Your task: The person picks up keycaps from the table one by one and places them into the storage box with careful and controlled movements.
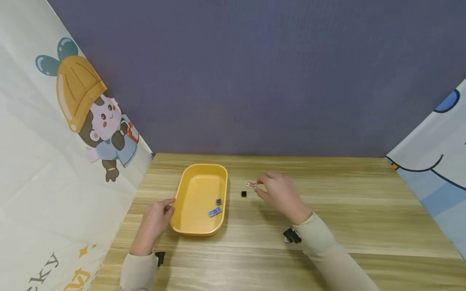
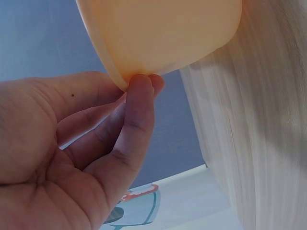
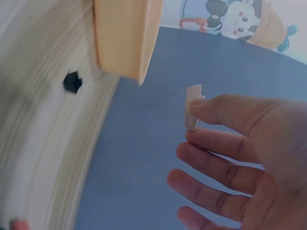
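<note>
Cream sleeves [image 1: 333, 254] fill the bottom of my head view, one per arm, with a dark wrist fitting [image 1: 160, 258] at the left cuff and another dark fitting [image 1: 292, 235] at the right.

Next out, the left hand [image 1: 154, 218]: I see a narrow pinch on the left rim of the yellow tray [image 1: 200, 190]. Left wrist cam confirms it, thumb against the outer wall, fingertips meeting it at the lip.

Inside the tray, toward its near right, a blue piece [image 1: 215, 212] lies tilted. Just beyond it sits a small dark block [image 1: 219, 201] with a pale marking, near the right wall.

Right hand [image 1: 282, 196] is right of the tray, thumb and index holding a thin pale piece [image 1: 251, 184] with reddish print. On the right wrist cam I get the other fingers spread loosely and the piece held clear of the table. Can't read the print.

Black block [image 1: 244, 194] lies on the wood-grain table [image 1: 233, 262] between tray and right hand, on the near side of the pale piece in my head view.

Behind it all: blue-grey panel [image 1: 255, 81], flanked by a white cartoon sheet [image 1: 87, 101] on the left and another printed sheet [image 1: 437, 169] on the right.
</note>
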